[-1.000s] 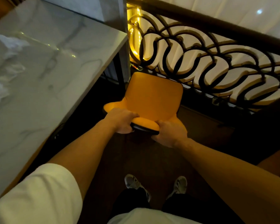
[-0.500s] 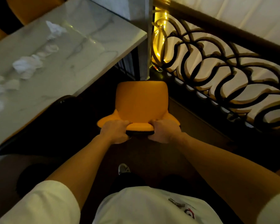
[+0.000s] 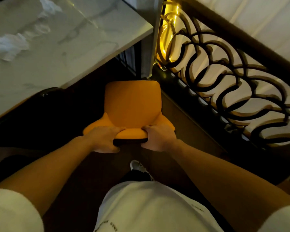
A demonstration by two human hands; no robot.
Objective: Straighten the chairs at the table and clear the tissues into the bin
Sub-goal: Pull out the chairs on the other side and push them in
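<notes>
crumpled white tissues (image 3: 12, 43) are seen lying on the marble table (image 3: 84, 47), far left of the orange chair (image 3: 132, 106), with another tissue (image 3: 49, 5) near the table's far edge. the chair is placed just beyond the table's near corner, its seat pointing away from the person. its backrest top is gripped on the left by the left hand (image 3: 104, 139), fingers curled over the orange edge. the same top edge is clamped on the right by the right hand (image 3: 159, 137). to the right of the chair, a dark scrolled railing (image 3: 224, 69) is seen, lit yellow at its near end.
</notes>
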